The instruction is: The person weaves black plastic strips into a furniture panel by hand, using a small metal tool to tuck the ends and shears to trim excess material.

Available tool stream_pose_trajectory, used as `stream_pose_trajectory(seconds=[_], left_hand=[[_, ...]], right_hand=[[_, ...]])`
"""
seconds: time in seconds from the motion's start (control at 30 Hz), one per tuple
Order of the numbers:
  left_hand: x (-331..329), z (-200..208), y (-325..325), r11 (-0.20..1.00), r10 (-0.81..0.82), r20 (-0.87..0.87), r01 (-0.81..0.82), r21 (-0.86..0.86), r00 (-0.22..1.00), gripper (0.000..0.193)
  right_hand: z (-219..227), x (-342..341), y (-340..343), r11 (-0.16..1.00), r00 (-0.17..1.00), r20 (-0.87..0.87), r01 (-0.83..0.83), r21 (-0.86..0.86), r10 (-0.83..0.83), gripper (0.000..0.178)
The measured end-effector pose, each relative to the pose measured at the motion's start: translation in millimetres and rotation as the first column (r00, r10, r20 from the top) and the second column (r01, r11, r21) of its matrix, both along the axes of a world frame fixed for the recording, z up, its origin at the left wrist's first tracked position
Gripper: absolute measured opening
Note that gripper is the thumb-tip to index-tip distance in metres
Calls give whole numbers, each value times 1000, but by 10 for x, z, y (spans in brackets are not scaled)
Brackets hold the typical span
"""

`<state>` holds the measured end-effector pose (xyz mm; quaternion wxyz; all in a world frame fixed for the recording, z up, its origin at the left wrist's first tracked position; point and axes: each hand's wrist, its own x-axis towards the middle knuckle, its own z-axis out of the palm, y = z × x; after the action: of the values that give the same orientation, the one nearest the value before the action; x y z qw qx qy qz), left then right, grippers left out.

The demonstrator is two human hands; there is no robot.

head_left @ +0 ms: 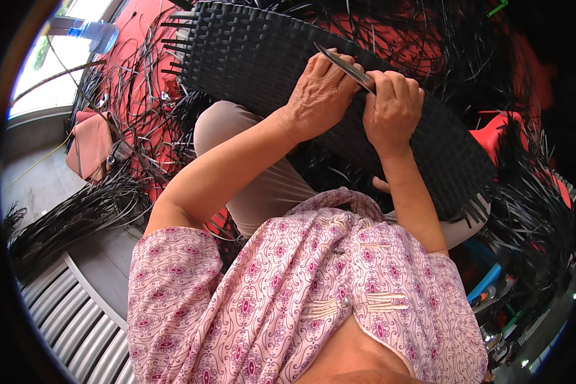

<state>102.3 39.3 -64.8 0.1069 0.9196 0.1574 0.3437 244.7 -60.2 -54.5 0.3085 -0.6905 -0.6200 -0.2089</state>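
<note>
We seem to be working strips on the black woven panel across our lap; our right hand grips a pointed metal tool; our left hand bends over the weave, any pinch hidden; next calls for careful tip control.

From my remote seat I note a red, sheet-like floor covering, strewn with thin, flat black strips, thickest far and right. Left, smooth grey flooring shows beside it; a long, loose bundle of black strips lies there. Farther left, I log a salmon-coloured, flat-sided item, kind unclear.
</note>
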Motion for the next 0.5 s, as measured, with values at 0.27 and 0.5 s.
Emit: stream_pose_trajectory(seconds=[0.27,0.5], left_hand=[[-434,227,582,986,165,-104,-162,35,981,45],[-710,227,968,992,36,-154,-17,126,987,48]], right_hand=[[10,-16,21,979,983,19,-183,93,182,40],[31,-272,295,998,995,76,-59,-16,60,36]])
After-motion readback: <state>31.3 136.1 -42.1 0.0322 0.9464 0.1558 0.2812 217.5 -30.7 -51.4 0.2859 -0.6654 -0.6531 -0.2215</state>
